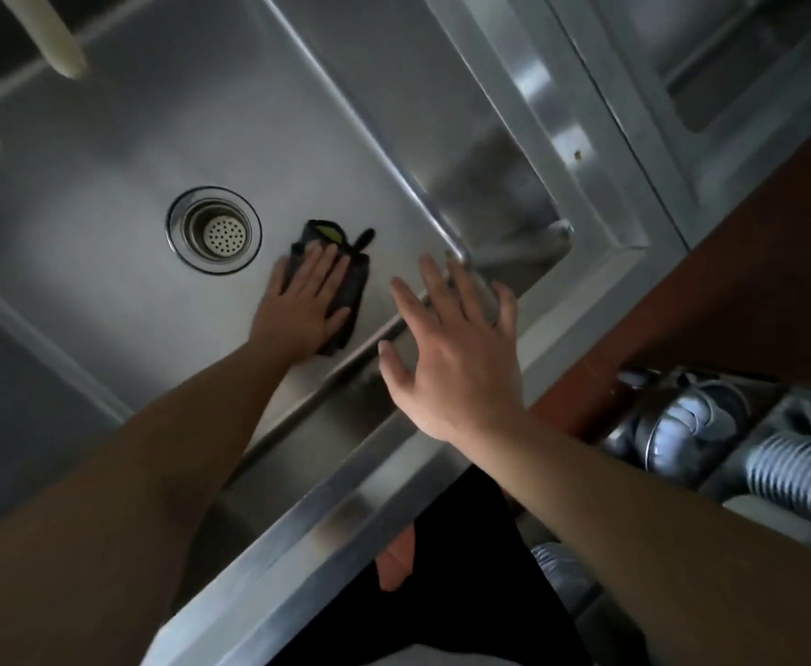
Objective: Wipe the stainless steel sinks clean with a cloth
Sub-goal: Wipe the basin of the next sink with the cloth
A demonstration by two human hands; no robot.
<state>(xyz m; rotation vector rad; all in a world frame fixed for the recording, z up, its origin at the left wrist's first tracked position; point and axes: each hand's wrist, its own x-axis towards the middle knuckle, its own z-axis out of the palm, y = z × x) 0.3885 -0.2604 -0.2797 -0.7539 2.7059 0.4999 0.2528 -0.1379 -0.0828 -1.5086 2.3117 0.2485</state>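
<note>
Sink basin [105, 151]: stainless steel, broad bare floor to the left and far side of my left hand [300, 305]; right wall and rim [442, 223] close beside it. Drain strainer [214, 229]: just left of the cloth, apart from it. Cloth [350, 286]: dark, with a yellow patch at its far end, flat on the basin floor; my left fingers lie straight on top, pressing it down. Right hand [456, 358]: fingers spread and holding nothing, above the near right rim; contact uncertain. Second basin [504, 175]: right of the divider. Corrugated hoses [797, 478]: below, near right. Two pale handles [52, 36]: far left.
</note>
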